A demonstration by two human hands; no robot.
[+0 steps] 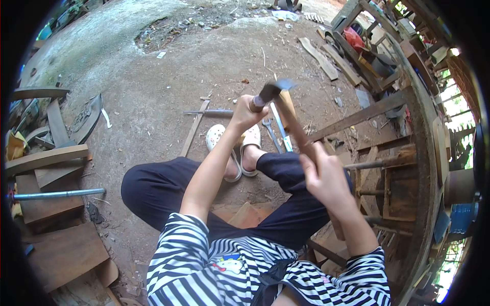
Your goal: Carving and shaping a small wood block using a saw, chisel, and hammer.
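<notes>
My right hand is closed round the long wooden handle of a hammer-like tool, raised in front of my knees. Its dark metal head ends in a blurred, shiny tip. My left hand is closed beside the head, round a short brownish cylinder that meets it. I cannot tell whether this is a separate piece. Below, by my light clogs, lie a wrench, a white and blue strip, a thin wooden stick and a long narrow tool.
Curved boards and a metal pipe are piled at my left. A wooden frame stands close on the right, with loose planks beyond it. A reddish-brown slab lies between my legs.
</notes>
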